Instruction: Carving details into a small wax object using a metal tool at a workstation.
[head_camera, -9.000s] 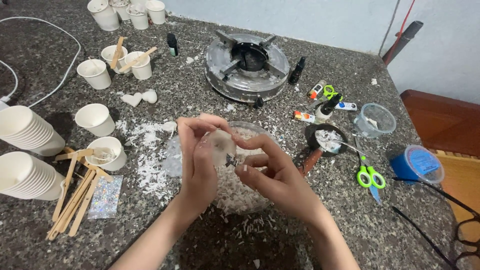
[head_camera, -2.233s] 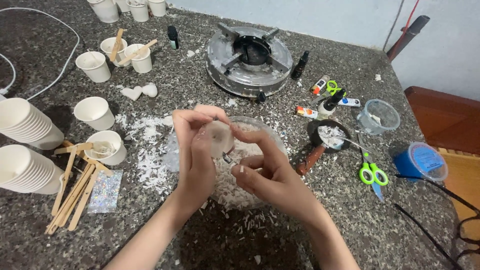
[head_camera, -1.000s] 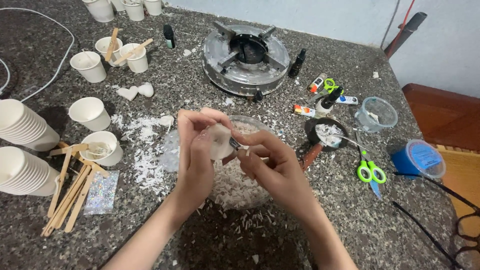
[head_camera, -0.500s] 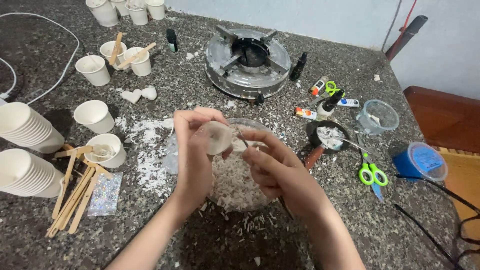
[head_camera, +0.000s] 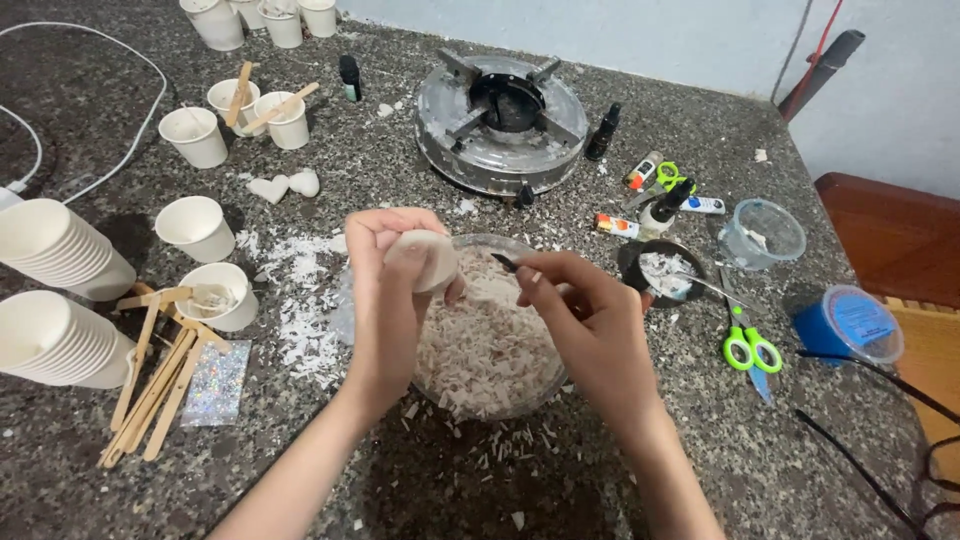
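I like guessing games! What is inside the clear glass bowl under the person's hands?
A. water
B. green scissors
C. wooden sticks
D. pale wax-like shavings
D: the clear glass bowl is piled with pale wax-like shavings; the green-handled scissors and flat wooden sticks lie outside it on the stone counter.

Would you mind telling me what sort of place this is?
Probably a home craft corner for candle making: a speckled stone counter with a gas burner, a glass bowl of wax shavings and paper cups.
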